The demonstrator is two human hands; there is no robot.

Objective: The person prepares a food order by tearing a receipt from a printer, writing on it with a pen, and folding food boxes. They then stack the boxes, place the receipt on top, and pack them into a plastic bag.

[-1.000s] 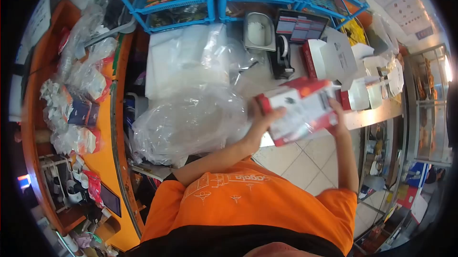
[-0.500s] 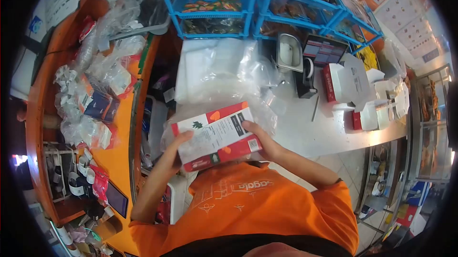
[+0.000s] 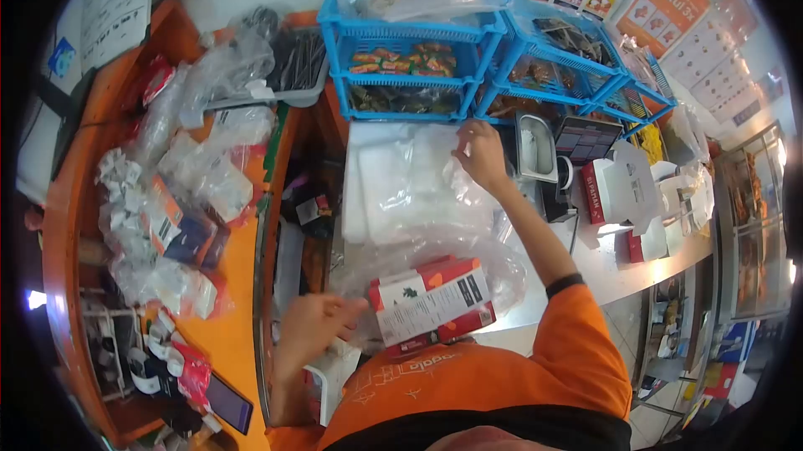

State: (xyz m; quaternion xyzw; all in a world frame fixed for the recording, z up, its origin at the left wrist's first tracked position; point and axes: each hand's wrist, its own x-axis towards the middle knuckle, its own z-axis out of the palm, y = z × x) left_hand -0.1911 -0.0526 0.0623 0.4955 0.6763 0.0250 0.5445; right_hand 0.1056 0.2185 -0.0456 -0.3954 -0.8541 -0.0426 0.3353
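The red and white box (image 3: pixel 431 304), with a printed label on top, rests on clear plastic at the counter's front edge, by the orange shirt. Just left of the box is my left hand (image 3: pixel 322 325), its fingers blurred by motion. My right hand (image 3: pixel 481 154) reaches to the far right corner of the stack of clear plastic bags (image 3: pixel 401 183), below the blue racks; its fingers are bent and what they touch is too small to make out.
Blue tiered racks (image 3: pixel 401 91) hold packets at the back. A metal container (image 3: pixel 535 147), a screen (image 3: pixel 588 140) and open red and white boxes (image 3: pixel 623 187) stand right. Plastic-wrapped parcels (image 3: pixel 205 175) and a phone (image 3: pixel 227 403) lie left.
Both hands have let go of the box, which now lies lower and further right. My right hand has moved up to the far end of the bags; my left hand has moved down.
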